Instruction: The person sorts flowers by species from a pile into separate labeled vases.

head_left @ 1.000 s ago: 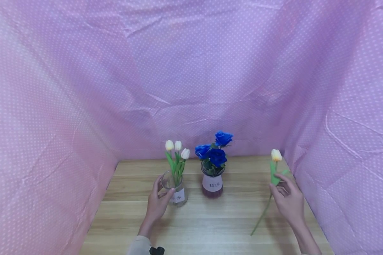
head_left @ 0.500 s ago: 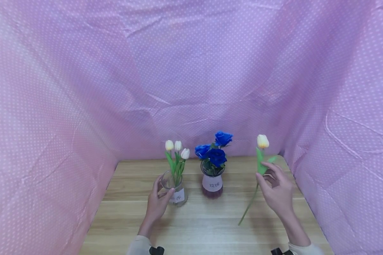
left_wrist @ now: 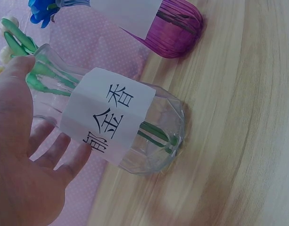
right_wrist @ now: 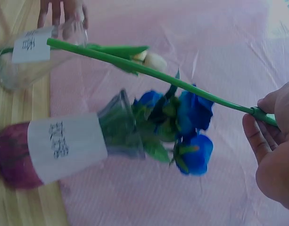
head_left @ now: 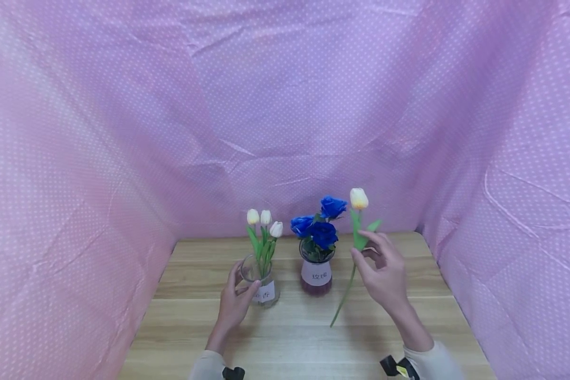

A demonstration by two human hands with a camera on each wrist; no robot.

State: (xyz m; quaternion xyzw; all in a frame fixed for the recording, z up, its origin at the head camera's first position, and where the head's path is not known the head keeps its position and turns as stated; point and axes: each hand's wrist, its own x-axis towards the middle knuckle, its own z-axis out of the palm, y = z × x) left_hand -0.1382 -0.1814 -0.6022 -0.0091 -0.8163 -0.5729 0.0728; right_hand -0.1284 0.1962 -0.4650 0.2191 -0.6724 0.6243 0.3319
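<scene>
My left hand (head_left: pixel 235 303) holds a clear glass vase (left_wrist: pixel 161 106) near its rim, thumb on one side and fingers on the other. The vase stands on the table with a white label of black Chinese characters. Three white tulips (head_left: pixel 266 217) lean inside it, their stem ends visible through the glass. To the right, my right hand (head_left: pixel 386 274) pinches a single tulip (head_left: pixel 359 199) between thumb and fingers, just at its leaves. That tulip has a white bloom, yellowish at the base, and its bare green stem (right_wrist: pixel 149 71) slants down toward the table's middle.
Between the hands stands a second labelled vase (head_left: pixel 316 274), purple at the bottom, with blue roses (head_left: pixel 324 234) in it. The wooden table (head_left: pixel 294 343) is enclosed by pink dotted cloth (head_left: pixel 285 105) at the back and both sides.
My right hand has carried the single tulip leftward and a little up, from the table's right side to close beside the blue roses. The left hand and both vases have stayed put.
</scene>
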